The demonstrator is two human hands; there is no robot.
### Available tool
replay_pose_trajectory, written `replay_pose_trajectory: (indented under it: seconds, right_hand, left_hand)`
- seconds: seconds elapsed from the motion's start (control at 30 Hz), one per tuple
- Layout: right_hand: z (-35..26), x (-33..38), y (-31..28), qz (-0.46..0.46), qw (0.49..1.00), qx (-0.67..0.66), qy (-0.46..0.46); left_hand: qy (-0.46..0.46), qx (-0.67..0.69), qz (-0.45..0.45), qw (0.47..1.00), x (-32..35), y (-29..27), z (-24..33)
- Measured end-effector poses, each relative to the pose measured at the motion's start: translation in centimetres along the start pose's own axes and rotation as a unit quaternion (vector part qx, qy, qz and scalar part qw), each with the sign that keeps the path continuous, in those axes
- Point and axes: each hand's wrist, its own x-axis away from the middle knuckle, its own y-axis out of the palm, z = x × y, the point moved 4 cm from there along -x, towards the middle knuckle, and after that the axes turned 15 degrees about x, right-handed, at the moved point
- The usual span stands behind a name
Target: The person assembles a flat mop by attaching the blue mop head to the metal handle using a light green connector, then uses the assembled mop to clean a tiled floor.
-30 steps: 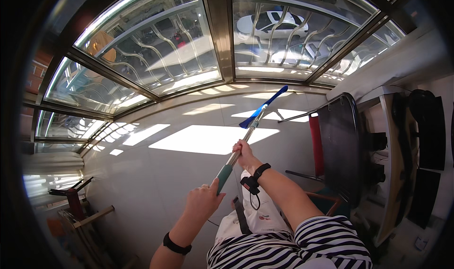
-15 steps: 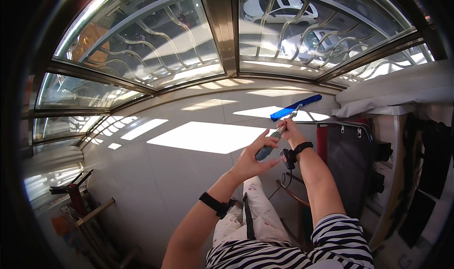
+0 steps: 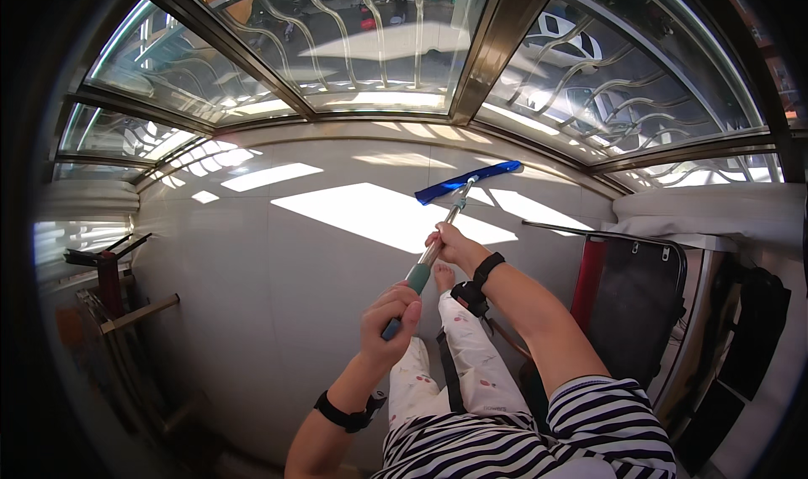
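A mop with a long, flat blue head [image 3: 467,182] and a metal pole with a grey-green grip [image 3: 418,275] slants away in front of me. My left hand [image 3: 390,317] is wrapped round the grip near the pole's end. Farther up, my right hand [image 3: 450,242] closes round the bare metal part. The head lies across the pale tiled floor [image 3: 337,285], at the edge of a bright sunlit patch and a little short of the window wall. Black straps circle both my wrists, and a small dark device hangs at the right one.
A black suitcase [image 3: 633,298] with a red side stands at the right, next to a white-topped cabinet [image 3: 703,242]. Large windows [image 3: 379,41] with curved bars run along the far side. Folded wooden-and-metal furniture [image 3: 126,311] is at the left. My bare foot [image 3: 443,277] is beside the pole.
My left hand, loosely spread at the grip before, now wraps round it. The mop head has swung leftward in view, more pole shows, and my view has turned right.
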Motion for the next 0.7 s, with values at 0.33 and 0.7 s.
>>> replay_pose_trajectory:
  seconds: [0.33,0.7]
  right_hand:
    - [17.5,-3.2,12.6,-0.054,0.914,0.400,0.047]
    - [26.9,-1.7,18.3,-0.109,0.859,0.499,-0.047]
  left_hand:
    - [-0.034,-0.034,0.286,0.957,15.9,-10.5,3.6]
    - [0.006,0.030,0.449,0.893,22.4,-14.7,6.5]
